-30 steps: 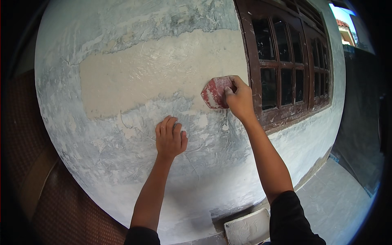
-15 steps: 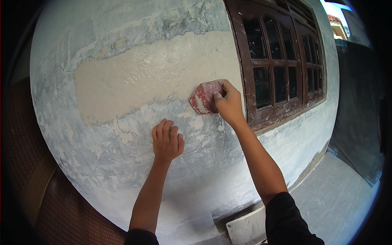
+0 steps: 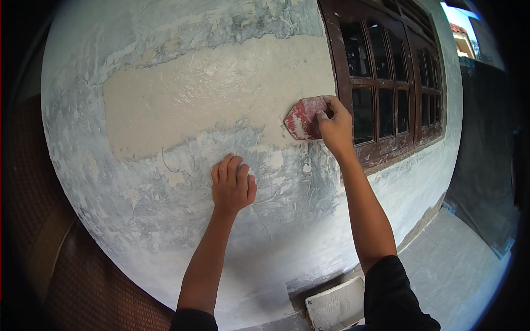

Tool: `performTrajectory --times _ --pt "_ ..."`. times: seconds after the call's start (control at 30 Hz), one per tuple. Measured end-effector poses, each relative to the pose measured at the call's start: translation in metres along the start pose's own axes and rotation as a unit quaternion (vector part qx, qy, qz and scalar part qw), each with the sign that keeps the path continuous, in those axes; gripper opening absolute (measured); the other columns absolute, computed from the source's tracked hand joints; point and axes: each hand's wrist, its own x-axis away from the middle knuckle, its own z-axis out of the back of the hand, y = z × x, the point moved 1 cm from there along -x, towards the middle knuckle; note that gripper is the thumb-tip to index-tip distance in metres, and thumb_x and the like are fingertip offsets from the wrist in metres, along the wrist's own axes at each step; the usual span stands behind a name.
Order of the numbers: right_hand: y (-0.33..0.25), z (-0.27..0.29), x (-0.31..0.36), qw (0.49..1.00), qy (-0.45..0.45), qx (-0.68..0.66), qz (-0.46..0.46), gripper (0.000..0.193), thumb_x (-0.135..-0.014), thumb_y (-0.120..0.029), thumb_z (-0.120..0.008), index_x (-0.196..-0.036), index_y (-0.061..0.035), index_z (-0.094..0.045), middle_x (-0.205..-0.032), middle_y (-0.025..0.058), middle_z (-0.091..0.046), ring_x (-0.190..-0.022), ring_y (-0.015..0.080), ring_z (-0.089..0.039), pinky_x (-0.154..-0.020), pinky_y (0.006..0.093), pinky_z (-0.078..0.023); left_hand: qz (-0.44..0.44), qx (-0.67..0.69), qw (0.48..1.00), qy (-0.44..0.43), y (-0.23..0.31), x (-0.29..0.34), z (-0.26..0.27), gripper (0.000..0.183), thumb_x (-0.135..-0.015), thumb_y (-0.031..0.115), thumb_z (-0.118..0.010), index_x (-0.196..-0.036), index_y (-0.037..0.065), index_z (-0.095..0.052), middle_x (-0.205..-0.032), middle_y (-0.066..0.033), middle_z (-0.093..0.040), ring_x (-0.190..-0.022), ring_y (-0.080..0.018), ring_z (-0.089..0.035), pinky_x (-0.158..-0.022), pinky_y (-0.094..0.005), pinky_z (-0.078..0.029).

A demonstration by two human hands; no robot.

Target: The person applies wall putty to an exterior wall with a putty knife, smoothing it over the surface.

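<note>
A red plastering float with a pointed end, smeared with white, is against the wall near the window frame. My right hand grips it from its right side, thumb and fingers closed round it. Beneath and to the left of it lies a smooth cream patch of filler on the rough grey-white wall. My left hand is below the patch, fingers spread toward the wall and holding no visible tool. Whether its fingertips press on the wall is hard to see.
On the right, a brown wooden window with dark panes is set in the wall. A white tray smeared with white sits at the wall's foot, beside grey floor tiles. Brown woven panelling stands at the left.
My right hand and the float have moved right and slightly up along the cream patch, closer to the window frame. My left hand keeps about the same place; the view has shifted a little.
</note>
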Motion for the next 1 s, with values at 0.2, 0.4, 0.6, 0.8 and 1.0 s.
performTrajectory --times 0.2,0.4,0.6,0.8,1.0 --pt "0.007 -0.006 0.006 0.997 -0.065 0.031 0.022 0.028 -0.079 0.004 -0.057 -0.107 0.0051 -0.062 -0.086 0.0197 -0.069 -0.081 0.0227 -0.067 -0.078 0.0311 -0.050 0.011 -0.003 1.000 0.014 0.001 -0.001 0.001 0.028 -0.081 0.019 -0.057 -0.106 0.006 -0.053 -0.114 -0.0141 -0.057 -0.116 -0.0339 -0.052 -0.096 -0.0498 -0.036" --pt "0.010 -0.009 0.011 0.995 -0.082 0.049 0.016 0.030 -0.080 0.004 -0.056 -0.109 0.0041 -0.063 -0.091 0.0180 -0.070 -0.084 0.0211 -0.067 -0.079 0.0307 -0.050 0.006 -0.006 1.000 0.016 0.000 0.001 0.000 0.028 -0.080 0.020 -0.057 -0.105 0.006 -0.054 -0.114 -0.0142 -0.057 -0.116 -0.0337 -0.052 -0.096 -0.0499 -0.036" --pt "0.006 -0.007 0.010 0.999 -0.003 -0.024 -0.032 0.028 -0.080 0.001 -0.058 -0.108 0.0041 -0.063 -0.087 0.0203 -0.068 -0.082 0.0255 -0.067 -0.078 0.0329 -0.050 0.003 0.007 1.000 0.002 0.001 0.000 0.001 0.033 -0.078 0.015 -0.059 -0.108 0.004 -0.051 -0.117 -0.0161 -0.055 -0.115 -0.0364 -0.051 -0.095 -0.0506 -0.035" --pt "0.005 -0.005 0.003 0.997 0.043 0.033 -0.047 0.029 -0.079 0.002 -0.057 -0.108 0.0052 -0.062 -0.087 0.0206 -0.068 -0.080 0.0242 -0.067 -0.077 0.0328 -0.051 0.006 0.011 1.000 0.007 0.001 -0.002 0.001 0.033 -0.078 0.016 -0.060 -0.108 0.004 -0.050 -0.117 -0.0160 -0.055 -0.116 -0.0365 -0.051 -0.095 -0.0508 -0.035" --pt "-0.004 -0.035 0.024 1.000 -0.004 -0.008 0.009 0.031 -0.078 0.001 -0.056 -0.108 0.0067 -0.062 -0.088 0.0220 -0.068 -0.080 0.0264 -0.068 -0.077 0.0343 -0.051 0.007 0.016 1.000 0.006 0.000 -0.001 0.002 0.033 -0.078 0.015 -0.060 -0.108 0.004 -0.050 -0.117 -0.0159 -0.055 -0.116 -0.0364 -0.051 -0.096 -0.0507 -0.035"
